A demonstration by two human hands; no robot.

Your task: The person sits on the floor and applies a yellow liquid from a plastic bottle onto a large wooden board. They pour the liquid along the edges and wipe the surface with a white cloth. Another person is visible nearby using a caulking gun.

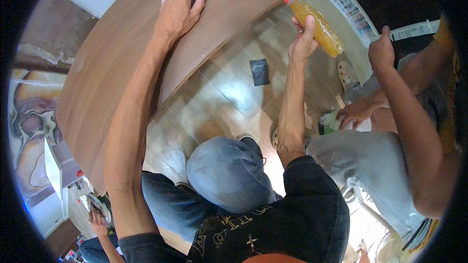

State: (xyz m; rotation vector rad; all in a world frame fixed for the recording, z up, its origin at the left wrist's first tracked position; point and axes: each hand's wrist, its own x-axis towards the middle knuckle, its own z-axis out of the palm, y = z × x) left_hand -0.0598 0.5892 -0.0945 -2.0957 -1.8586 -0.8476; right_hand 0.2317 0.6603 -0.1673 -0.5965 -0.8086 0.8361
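Observation:
My right hand [303, 41] is closed around a clear plastic bottle [319, 25] of yellow-orange liquid with a red cap. The bottle is tilted, its cap toward the upper left, above the floor and past the edge of the brown wooden tabletop [114, 63]. On that tabletop rests my left hand [178, 9], with rings on several fingers. Its fingers are curled, with a small dark patch between them and the thumb; what they hold, if anything, is hidden.
Close on my right sits another person in grey trousers, one hand [381, 53] raised and the other [358, 112] lowered. A dark flat square [260, 72] lies on the tiled floor [214, 97]. Another person's hand [99, 221] shows at lower left.

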